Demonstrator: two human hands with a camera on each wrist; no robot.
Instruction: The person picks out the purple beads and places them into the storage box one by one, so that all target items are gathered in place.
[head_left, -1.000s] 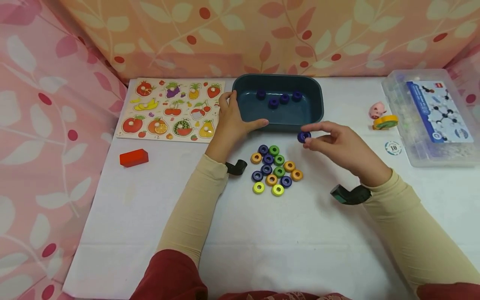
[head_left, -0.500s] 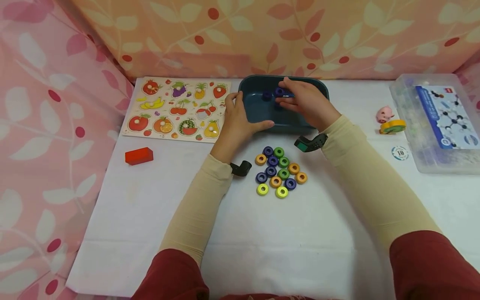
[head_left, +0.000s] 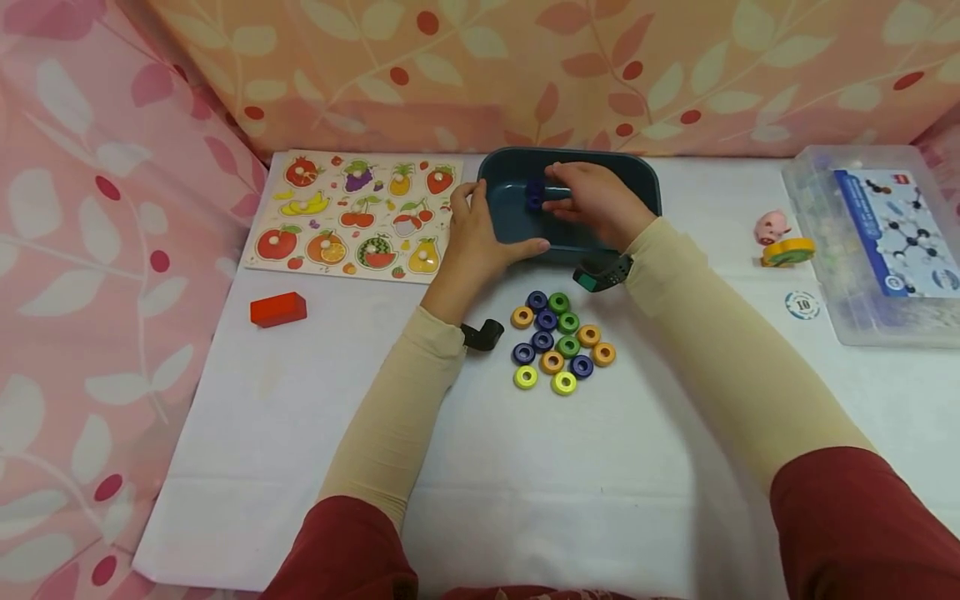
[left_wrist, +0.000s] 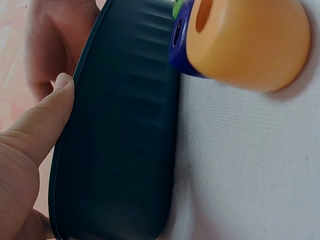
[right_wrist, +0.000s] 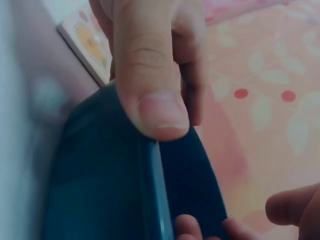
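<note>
A dark teal tray stands at the back of the table. My left hand grips its left end, thumb over the near rim and fingers at the left rim; the thumb also shows large in the right wrist view. My right hand reaches inside the tray with its fingers apart, nothing visible between them. Just left of those fingertips lie purple rings; the hand hides others. In front of the tray lie several loose rings, including a green ring, an orange ring and a yellow ring.
A fruit puzzle board lies left of the tray, with a red block before it. To the right are a pink pig figure, a yellow-green toy, a round token and a clear plastic case.
My right hand has carried a purple ring from the tray's near rim into the tray and let go of it. The left hand keeps its grip. The view has shifted slightly.
</note>
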